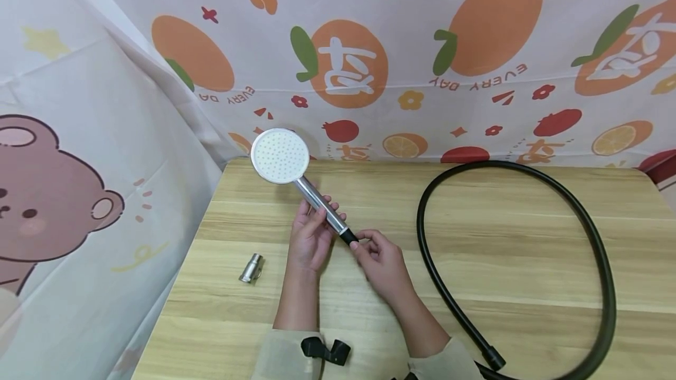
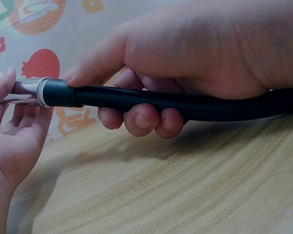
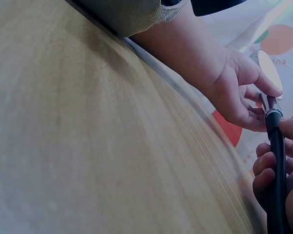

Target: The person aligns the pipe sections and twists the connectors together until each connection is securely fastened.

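A handheld shower head (image 1: 280,156) with a round white spray face and chrome handle (image 1: 319,201) is held up over the table, tilted to the upper left. My left hand (image 1: 310,242) grips the handle from below, thumb across it. My right hand (image 1: 381,263) pinches the black hose end at the handle's lower tip. In the left wrist view, the black hose (image 2: 210,108) runs through my right hand (image 2: 195,58), its fingers curled underneath. Its black collar (image 2: 61,92) meets the chrome handle end at a pale ring.
The hose's long loop (image 1: 597,251) lies on the right of the wooden table (image 1: 227,321), its other end fitting (image 1: 493,358) near the front. A small silver metal fitting (image 1: 251,268) lies left of my left hand. Behind hangs a fruit-print cloth (image 1: 412,34).
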The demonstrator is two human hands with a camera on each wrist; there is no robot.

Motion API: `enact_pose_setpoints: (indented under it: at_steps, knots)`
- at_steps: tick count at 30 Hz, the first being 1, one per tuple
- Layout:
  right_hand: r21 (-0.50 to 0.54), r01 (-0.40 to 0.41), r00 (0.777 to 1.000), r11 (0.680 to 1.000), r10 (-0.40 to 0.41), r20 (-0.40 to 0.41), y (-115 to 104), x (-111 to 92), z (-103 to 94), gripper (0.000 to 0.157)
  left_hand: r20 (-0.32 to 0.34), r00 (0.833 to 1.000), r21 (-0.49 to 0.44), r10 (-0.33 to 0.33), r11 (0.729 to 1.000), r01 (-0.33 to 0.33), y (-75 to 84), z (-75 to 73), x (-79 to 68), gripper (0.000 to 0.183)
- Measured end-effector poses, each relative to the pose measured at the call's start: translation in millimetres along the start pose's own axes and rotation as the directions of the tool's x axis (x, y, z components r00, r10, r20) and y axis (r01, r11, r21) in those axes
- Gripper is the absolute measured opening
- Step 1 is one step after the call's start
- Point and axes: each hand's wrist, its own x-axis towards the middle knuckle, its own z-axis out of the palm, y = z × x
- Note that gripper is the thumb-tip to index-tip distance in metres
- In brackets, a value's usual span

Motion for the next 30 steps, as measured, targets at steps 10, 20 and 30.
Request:
enact_pose_setpoints:
  at_steps: [10,20,30]
  knots:
    - [-0.017,0.044,0.999,0.999,-0.044,0.001,1.3,0.4,0.1,0.032,-0.003,1.0,0.006,-0.003,1.0,0.003,1.6,1.4,-0.3,0.058]
    - [-0.01,-0.008,1.0,1.0,0.008,0.003,0.2,0.2,1.0,0.02,-0.004,1.0,0.012,-0.004,1.0,0.004,1.6,0.5,-1.1,0.057]
    - [0.008,0.002,1.0,1.0,-0.002,0.018,2.0,-0.4,0.5,0.029,0.0,1.0,0.01,-0.009,1.0,0.009,0.7,0.5,-1.4,0.061]
